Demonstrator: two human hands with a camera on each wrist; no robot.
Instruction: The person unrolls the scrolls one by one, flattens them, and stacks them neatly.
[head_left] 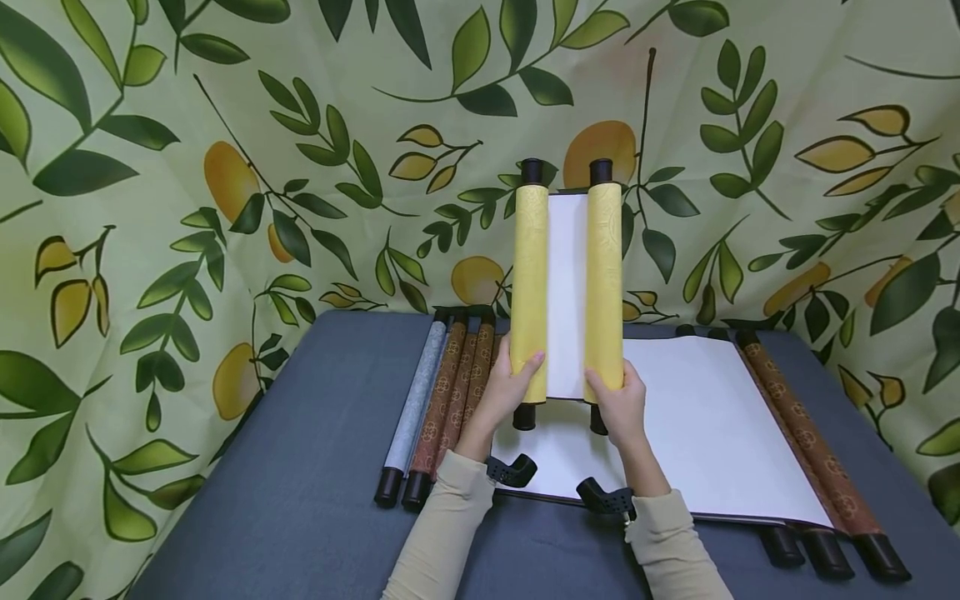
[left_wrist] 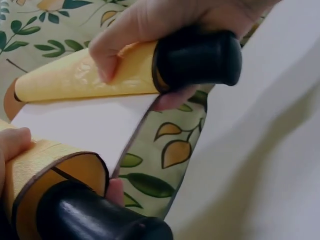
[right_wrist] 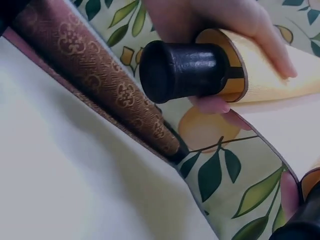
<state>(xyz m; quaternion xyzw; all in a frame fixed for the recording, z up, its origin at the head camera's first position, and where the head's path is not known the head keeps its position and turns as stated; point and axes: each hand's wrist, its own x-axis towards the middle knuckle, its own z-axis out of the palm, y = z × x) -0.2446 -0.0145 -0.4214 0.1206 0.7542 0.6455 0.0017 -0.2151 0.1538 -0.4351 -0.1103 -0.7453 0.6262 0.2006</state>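
Note:
A yellow scroll [head_left: 529, 283] with black end knobs is held upright above the table, partly unrolled so that a strip of white paper [head_left: 566, 292] shows between its two rolls. My left hand [head_left: 512, 385] grips the lower part of the left roll, thumb across its front. The lower part of the right roll is gripped by my right hand [head_left: 621, 400]. In the left wrist view, a hollow opening surrounds the black knob [left_wrist: 100, 215] of the nearer roll. Fingertips show behind the paper in both wrist views.
Beneath the scroll lies a wide white sheet [head_left: 720, 425] on the blue-grey table [head_left: 315, 467]. Several rolled scrolls, a pale blue one [head_left: 416, 396] and brown patterned ones [head_left: 442, 392], lie to its left. More brown rolls [head_left: 810, 433] lie along its right side. A leaf-patterned cloth [head_left: 337, 83] hangs behind.

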